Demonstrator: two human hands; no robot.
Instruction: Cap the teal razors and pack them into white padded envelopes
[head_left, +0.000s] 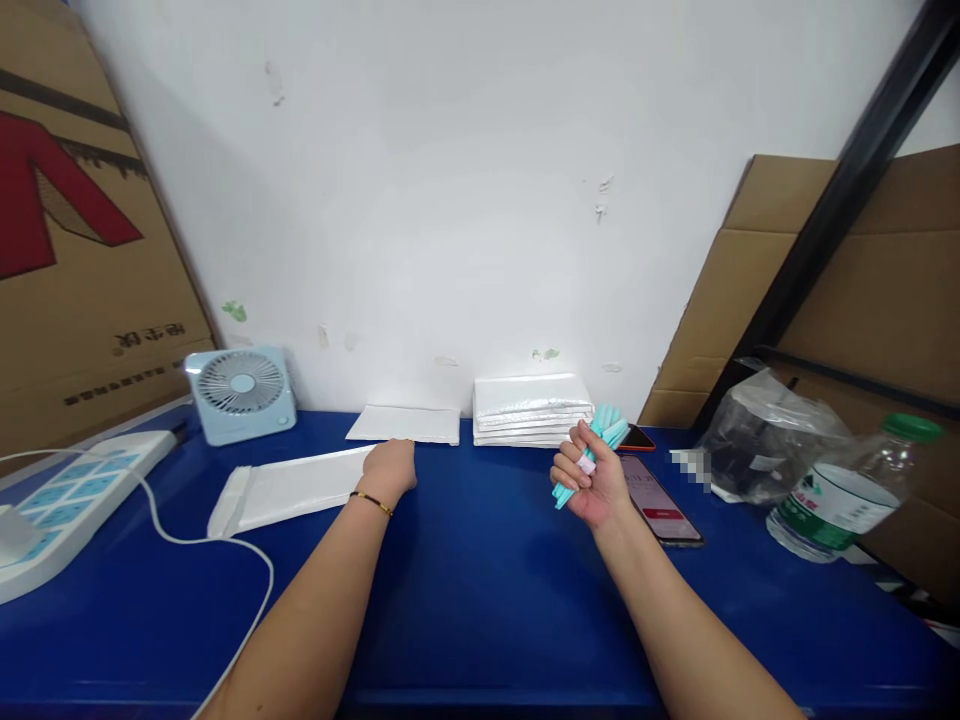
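Note:
My left hand (390, 468) is closed at the right end of a long white bubble mailer (300, 488), which lies slanted on the blue table; its fingertips are hidden. Just behind that hand lies another white mailer (405, 424), flat by the wall. In my right hand (596, 482), held above the table with the palm side toward me, is a bundle of turquoise strips (611, 428) with a pale pink piece around the middle. The exact kind of strips cannot be made out. A stack of several white mailers (529, 410) stands behind and left of my right hand.
A light-blue fan (241, 395) and a white power strip (82, 510) with a cable are on the left. To the right lie a phone (664, 505), a second phone (637, 438), a plastic-wrapped container (772, 440) and a bottle (847, 495). Cardboard flanks both sides.

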